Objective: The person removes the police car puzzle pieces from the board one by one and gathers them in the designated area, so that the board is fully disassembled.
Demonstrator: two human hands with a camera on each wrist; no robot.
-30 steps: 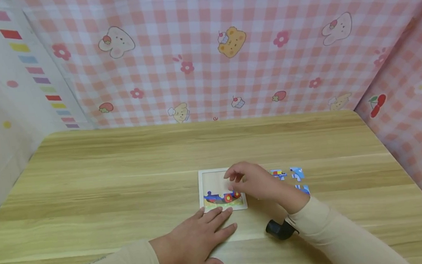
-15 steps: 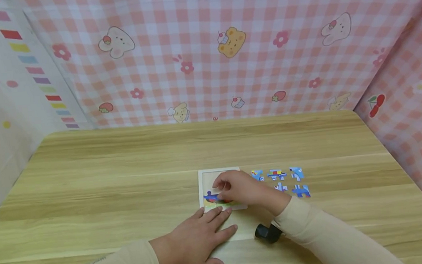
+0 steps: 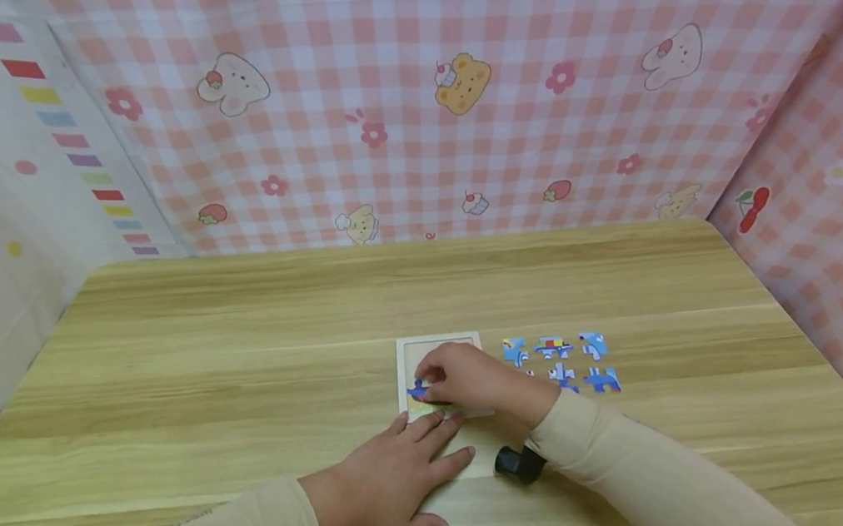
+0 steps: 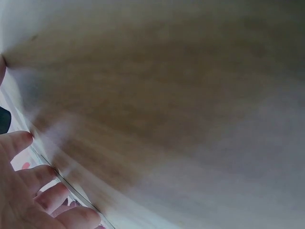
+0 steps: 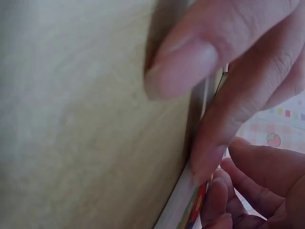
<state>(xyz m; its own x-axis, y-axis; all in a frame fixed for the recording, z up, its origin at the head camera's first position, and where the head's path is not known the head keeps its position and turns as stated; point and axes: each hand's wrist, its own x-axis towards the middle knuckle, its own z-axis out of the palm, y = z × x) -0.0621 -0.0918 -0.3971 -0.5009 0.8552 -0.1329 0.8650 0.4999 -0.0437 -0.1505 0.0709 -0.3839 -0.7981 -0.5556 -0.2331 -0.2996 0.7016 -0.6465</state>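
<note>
A small framed jigsaw puzzle (image 3: 400, 365) lies on the table in the head view, with a blue train picture along its near part. My left hand (image 3: 388, 487) lies flat and spread, fingertips at the frame's near edge. In the left wrist view, its fingers (image 4: 43, 176) reach along that edge. My right hand (image 3: 462, 380) is over the puzzle, fingers loosely bent. Its thumb and forefinger tips are at the blue train piece (image 3: 416, 392) on the left, a small gap between them. The right wrist view shows its fingers (image 5: 267, 167) close over the coloured puzzle surface (image 5: 195, 212).
Several loose jigsaw pieces (image 3: 553, 347) lie right of the frame in two rows, blue with coloured parts. A black wrist device (image 3: 518, 464) hangs under the right cuff. The wooden table (image 3: 247, 337) meets a pink checked cloth (image 3: 397, 156) behind.
My right hand has moved left across the puzzle, from its right side to the train's left end, uncovering more loose pieces. The left hand has stayed in place.
</note>
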